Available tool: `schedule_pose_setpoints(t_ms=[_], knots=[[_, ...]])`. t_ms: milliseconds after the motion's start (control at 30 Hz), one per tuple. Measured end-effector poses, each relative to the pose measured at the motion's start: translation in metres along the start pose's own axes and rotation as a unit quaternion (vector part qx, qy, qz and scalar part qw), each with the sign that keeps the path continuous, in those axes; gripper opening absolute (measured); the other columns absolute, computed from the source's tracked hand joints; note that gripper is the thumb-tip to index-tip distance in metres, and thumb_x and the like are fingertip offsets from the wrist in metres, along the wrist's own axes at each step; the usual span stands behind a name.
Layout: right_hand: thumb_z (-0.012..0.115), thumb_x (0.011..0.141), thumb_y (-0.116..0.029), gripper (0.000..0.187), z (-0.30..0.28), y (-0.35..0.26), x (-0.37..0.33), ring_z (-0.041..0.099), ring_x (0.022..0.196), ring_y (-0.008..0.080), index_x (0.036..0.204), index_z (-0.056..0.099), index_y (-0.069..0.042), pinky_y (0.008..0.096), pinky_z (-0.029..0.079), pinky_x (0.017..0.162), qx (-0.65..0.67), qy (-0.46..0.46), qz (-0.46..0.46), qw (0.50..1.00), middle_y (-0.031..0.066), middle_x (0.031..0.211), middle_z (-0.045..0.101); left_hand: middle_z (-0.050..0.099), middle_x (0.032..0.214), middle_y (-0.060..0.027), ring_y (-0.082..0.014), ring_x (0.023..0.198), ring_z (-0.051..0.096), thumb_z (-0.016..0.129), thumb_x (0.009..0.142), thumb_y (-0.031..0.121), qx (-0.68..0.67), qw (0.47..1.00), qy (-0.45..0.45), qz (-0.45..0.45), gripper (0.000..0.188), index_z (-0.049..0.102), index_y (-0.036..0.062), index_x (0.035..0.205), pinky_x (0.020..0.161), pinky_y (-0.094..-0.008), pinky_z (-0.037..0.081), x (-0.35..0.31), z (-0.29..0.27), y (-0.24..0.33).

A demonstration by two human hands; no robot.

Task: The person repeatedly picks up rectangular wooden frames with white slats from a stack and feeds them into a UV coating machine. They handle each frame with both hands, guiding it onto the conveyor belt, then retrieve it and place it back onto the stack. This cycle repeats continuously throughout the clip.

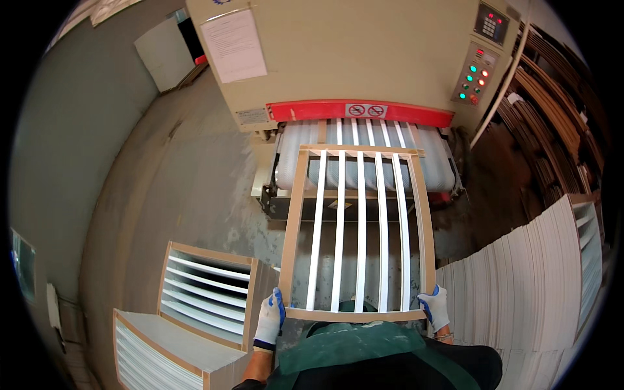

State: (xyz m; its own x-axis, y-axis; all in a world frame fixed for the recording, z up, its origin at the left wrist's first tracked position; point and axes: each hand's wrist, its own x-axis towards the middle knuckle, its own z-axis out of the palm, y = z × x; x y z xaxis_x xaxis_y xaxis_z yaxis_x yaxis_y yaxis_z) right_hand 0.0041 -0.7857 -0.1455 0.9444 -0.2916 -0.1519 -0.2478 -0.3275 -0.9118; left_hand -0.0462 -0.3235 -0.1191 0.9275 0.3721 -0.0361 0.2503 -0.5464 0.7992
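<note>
A rectangular slatted frame, with brown edges and several white slats running lengthwise, is held out in front of me. My left hand, in a white glove with blue on it, is closed on the frame's near left corner. On the near right corner my right hand, gloved alike, grips the side. The frame's far end overlaps a pale mesh conveyor belt; whether it touches the belt I cannot tell. Beyond it, part of another slatted frame lies on the belt beneath the machine's red strip.
A large beige machine stands ahead, with a lit button panel at its right. Stacked slatted frames rise at my left. A long row of pale stacked pieces is at right, with brown sheets behind.
</note>
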Motion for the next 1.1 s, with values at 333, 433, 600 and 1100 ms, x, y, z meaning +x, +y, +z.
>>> schedule_pose_setpoints(t_ms=[333, 433, 600, 1100], knots=[[0.076, 0.073, -0.005, 0.019, -0.012, 0.029, 0.029, 0.062, 0.052, 0.0178, 0.085, 0.065, 0.003, 0.0323, 0.049, 0.05, 0.016, -0.011, 0.03, 0.999, 0.0087, 0.064, 0.064, 0.064, 0.079, -0.0263, -0.0398, 0.078, 0.063, 0.037, 0.107, 0.045, -0.025, 0.992, -0.06, -0.106, 0.061, 0.065, -0.0077, 0.094, 0.076, -0.0438, 0.048, 0.009, 0.026, 0.022], [0.076, 0.074, -0.006, 0.018, -0.012, 0.023, 0.045, 0.06, 0.05, 0.0171, 0.082, 0.064, 0.003, 0.0327, 0.048, 0.048, 0.016, -0.02, 0.02, 0.999, 0.0072, 0.062, 0.062, 0.063, 0.078, -0.0254, -0.0388, 0.077, 0.063, 0.037, 0.107, 0.044, -0.03, 0.996, -0.041, -0.077, 0.06, 0.064, -0.0082, 0.094, 0.075, -0.043, 0.048, 0.017, 0.035, 0.028], [0.076, 0.073, -0.006, 0.018, -0.009, 0.013, 0.074, 0.06, 0.053, 0.0148, 0.083, 0.064, 0.002, 0.0322, 0.047, 0.049, 0.028, -0.047, -0.015, 0.998, 0.0061, 0.063, 0.062, 0.063, 0.074, -0.0229, -0.0382, 0.077, 0.063, 0.037, 0.108, 0.041, -0.011, 0.996, -0.066, -0.062, 0.058, 0.065, -0.0082, 0.096, 0.076, -0.0421, 0.048, 0.049, 0.036, 0.021], [0.075, 0.081, -0.008, 0.01, -0.007, -0.026, 0.138, 0.053, 0.053, 0.0078, 0.083, 0.066, -0.005, 0.0257, 0.039, 0.048, 0.165, -0.117, 0.066, 0.977, -0.0013, 0.066, 0.059, 0.063, 0.092, -0.0294, -0.045, 0.089, 0.061, 0.033, 0.109, 0.026, 0.107, 0.986, -0.106, 0.068, 0.038, 0.05, -0.0046, 0.123, 0.081, -0.047, 0.049, 0.116, 0.053, 0.003]])
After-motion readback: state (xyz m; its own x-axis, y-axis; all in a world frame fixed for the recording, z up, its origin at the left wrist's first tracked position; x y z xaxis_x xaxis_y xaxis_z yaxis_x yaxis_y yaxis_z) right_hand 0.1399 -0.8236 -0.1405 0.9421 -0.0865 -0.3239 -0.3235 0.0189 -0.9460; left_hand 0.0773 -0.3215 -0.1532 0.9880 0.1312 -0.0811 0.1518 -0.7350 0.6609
